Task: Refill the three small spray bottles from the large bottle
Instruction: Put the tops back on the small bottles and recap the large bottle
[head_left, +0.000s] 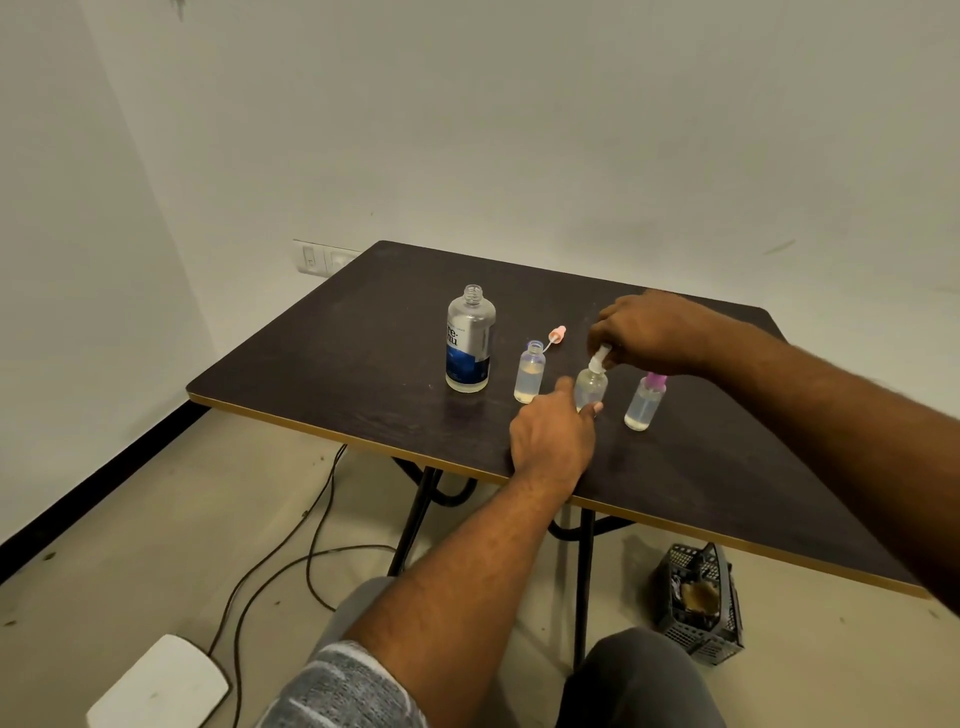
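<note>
Large bottle (469, 340) stands uncapped on the counter (337, 364). Just right of it is the open small bottle (529, 375), with a pink spray head (557, 334) lying behind. Next right is the middle bottle (590, 387): your left grip (553, 434) is wrapped round its body, your right grip (649, 330) pinches the white spray head (600, 358) at its neck. Farthest from the large bottle, the purple-capped bottle (644, 402) stands upright, untouched

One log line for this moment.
left hand holds middle bottle | right hand grips white spray top | large bottle uncapped
</note>
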